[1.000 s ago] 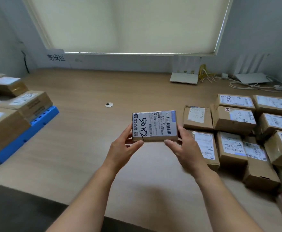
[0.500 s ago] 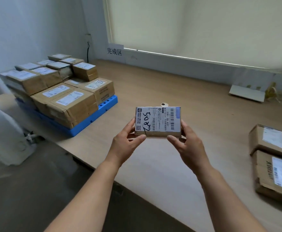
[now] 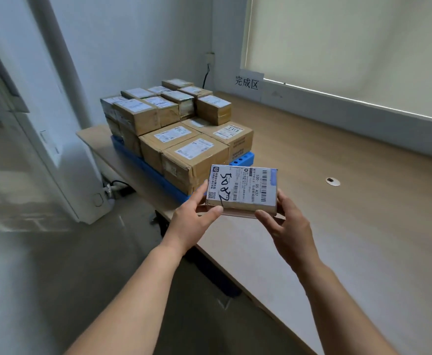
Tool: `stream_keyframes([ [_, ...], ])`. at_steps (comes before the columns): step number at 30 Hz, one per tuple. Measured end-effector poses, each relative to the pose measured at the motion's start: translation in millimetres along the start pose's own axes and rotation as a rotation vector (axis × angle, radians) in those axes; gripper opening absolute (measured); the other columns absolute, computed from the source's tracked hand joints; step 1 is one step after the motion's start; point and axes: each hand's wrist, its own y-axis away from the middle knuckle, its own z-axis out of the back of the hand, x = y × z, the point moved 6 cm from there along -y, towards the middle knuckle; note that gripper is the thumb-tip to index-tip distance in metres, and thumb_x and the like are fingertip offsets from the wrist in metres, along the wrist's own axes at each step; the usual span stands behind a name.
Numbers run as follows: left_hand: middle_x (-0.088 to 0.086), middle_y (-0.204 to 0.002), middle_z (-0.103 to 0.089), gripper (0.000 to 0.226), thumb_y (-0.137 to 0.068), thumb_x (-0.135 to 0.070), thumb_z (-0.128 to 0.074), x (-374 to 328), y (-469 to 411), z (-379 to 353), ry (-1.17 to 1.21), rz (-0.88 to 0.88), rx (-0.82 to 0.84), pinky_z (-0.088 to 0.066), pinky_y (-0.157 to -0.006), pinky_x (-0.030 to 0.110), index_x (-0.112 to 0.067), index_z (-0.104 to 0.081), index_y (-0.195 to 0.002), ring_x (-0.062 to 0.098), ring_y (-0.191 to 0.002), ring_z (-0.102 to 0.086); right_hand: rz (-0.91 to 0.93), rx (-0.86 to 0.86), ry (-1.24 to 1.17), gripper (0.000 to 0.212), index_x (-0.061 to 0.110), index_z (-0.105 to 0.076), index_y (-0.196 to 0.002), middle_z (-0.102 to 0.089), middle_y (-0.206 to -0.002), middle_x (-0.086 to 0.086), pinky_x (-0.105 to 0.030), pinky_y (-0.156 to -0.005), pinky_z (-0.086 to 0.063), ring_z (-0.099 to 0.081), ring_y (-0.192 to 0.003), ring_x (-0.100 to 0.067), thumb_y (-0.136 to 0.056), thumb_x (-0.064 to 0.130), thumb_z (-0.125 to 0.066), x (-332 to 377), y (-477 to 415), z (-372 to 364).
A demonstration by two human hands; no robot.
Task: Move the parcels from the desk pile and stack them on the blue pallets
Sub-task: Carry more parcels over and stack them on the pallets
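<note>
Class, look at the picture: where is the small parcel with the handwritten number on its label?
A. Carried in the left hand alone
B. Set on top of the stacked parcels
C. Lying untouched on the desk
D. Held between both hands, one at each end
D: the left hand grips the left end of the small parcel and the right hand grips its right end, holding it short of the blue pallet.

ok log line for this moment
phase: carry | left hand, right hand: grip small parcel | small parcel: in air near blue pallet | blue pallet: holds stacked parcels
</note>
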Motion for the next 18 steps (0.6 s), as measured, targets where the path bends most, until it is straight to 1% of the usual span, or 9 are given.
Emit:
stream_keyframes([
  [3, -0.014, -0.128, -0.055, 0.066, -0.089, -0.030, -0.062, 13, -22, 26, -0.010, 0.006, -0.027, -0.038, -0.101, 0.026, -0.038, -0.029, -0.145, 0.005, -0.115, -0.051, 0.004, 0.017, -0.029, 0.052, 0.024, -0.047, -0.134, -0.061, -0.120, 0.007, -0.025, -0.088, -0.049, -0.057, -0.106, -0.010, -0.086, 0.023, -0.066, 8, -25, -29],
  [6, -0.021, -0.121, -0.055, 0.064, -0.090, -0.027, -0.061, 21, -50, 53, -0.024, 0.008, -0.051, -0.035, -0.099, 0.021, -0.041, -0.030, -0.144, 0.001, -0.112, -0.050, 0.012, 0.027, -0.071, 0.051, 0.027, -0.047, -0.134, -0.061, -0.118, 0.012, -0.014, -0.082, -0.044, -0.057, -0.107, -0.008, -0.087, 0.023, -0.065, 17, -55, -58],
  [8, -0.024, -0.118, -0.054, 0.064, -0.089, -0.027, -0.061, 25, -71, 73, -0.042, 0.014, -0.072, -0.034, -0.099, 0.020, -0.042, -0.030, -0.143, -0.002, -0.109, -0.050, 0.014, 0.025, -0.099, 0.051, 0.029, -0.046, -0.135, -0.060, -0.118, 0.013, -0.011, -0.080, -0.043, -0.057, -0.107, -0.006, -0.087, 0.023, -0.065, 24, -78, -77],
  [10, -0.024, -0.119, -0.055, 0.063, -0.089, -0.028, -0.061, 30, -93, 94, -0.062, 0.030, -0.084, -0.035, -0.098, 0.020, -0.044, -0.031, -0.142, -0.002, -0.109, -0.050, -0.002, 0.033, -0.116, 0.053, 0.026, -0.045, -0.137, -0.059, -0.124, 0.010, -0.016, -0.085, -0.046, -0.056, -0.110, -0.008, -0.087, 0.026, -0.064, 30, -101, -98],
  [12, -0.026, -0.117, -0.055, 0.062, -0.089, -0.028, -0.061, 36, -116, 112, -0.078, 0.037, -0.090, -0.035, -0.097, 0.020, -0.045, -0.032, -0.141, -0.002, -0.109, -0.051, -0.032, 0.037, -0.133, 0.058, 0.025, -0.042, -0.141, -0.058, -0.128, 0.006, -0.028, -0.093, -0.050, -0.055, -0.114, -0.010, -0.087, 0.029, -0.064, 36, -121, -117],
  [13, -0.026, -0.116, -0.054, 0.062, -0.089, -0.028, -0.061, 38, -127, 120, -0.086, 0.036, -0.088, -0.035, -0.096, 0.019, -0.044, -0.032, -0.141, -0.002, -0.108, -0.051, -0.039, 0.036, -0.142, 0.059, 0.025, -0.041, -0.141, -0.058, -0.128, 0.006, -0.032, -0.094, -0.050, -0.055, -0.114, -0.010, -0.087, 0.029, -0.063, 39, -130, -124],
  [14, -0.026, -0.117, -0.054, 0.062, -0.089, -0.028, -0.061, 40, -138, 125, -0.095, 0.036, -0.083, -0.034, -0.095, 0.018, -0.043, -0.032, -0.142, -0.001, -0.109, -0.050, -0.038, 0.030, -0.150, 0.058, 0.026, -0.041, -0.140, -0.059, -0.128, 0.006, -0.031, -0.094, -0.050, -0.056, -0.113, -0.009, -0.087, 0.029, -0.063, 41, -141, -130],
  [16, -0.023, -0.120, -0.055, 0.063, -0.089, -0.029, -0.061, 44, -161, 133, -0.095, 0.037, -0.072, -0.032, -0.095, 0.017, -0.041, -0.031, -0.143, 0.000, -0.111, -0.049, -0.032, 0.013, -0.149, 0.057, 0.027, -0.042, -0.140, -0.059, -0.127, 0.008, -0.023, -0.090, -0.048, -0.056, -0.111, -0.007, -0.087, 0.029, -0.063, 43, -161, -139],
  [18, -0.022, -0.122, -0.055, 0.063, -0.089, -0.031, -0.061, 46, -184, 137, -0.095, 0.030, -0.059, -0.032, -0.097, 0.018, -0.041, -0.030, -0.144, 0.000, -0.113, -0.049, -0.045, -0.002, -0.136, 0.057, 0.026, -0.042, -0.141, -0.059, -0.127, 0.008, -0.022, -0.090, -0.047, -0.056, -0.111, -0.006, -0.087, 0.029, -0.063, 42, -180, -145],
])
